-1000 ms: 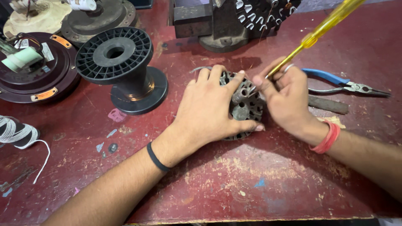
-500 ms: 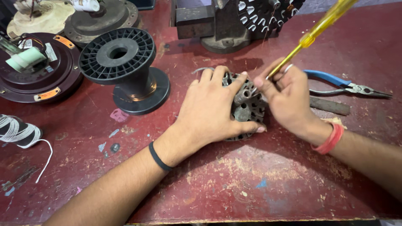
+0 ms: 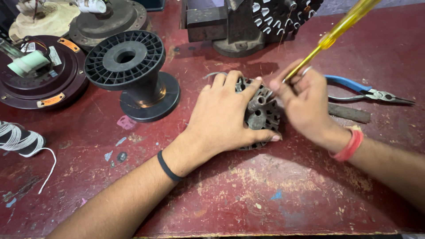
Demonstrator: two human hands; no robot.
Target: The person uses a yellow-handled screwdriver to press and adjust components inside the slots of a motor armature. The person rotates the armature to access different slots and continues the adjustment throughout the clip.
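Your left hand (image 3: 226,117) is clamping the stator (image 3: 261,113) against the bench (image 3: 248,199), steadying it; your right hand (image 3: 305,104) is gripping 1 screwdriver (image 3: 336,31), tip angled into it.

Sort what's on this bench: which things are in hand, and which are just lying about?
In hand:
- grey slotted metal core, gripped by left hand
- yellow-handled screwdriver, held by right hand

Lying about:
- empty black plastic spool
- blue-handled pliers
- dark round motor housing
- white-cord roll
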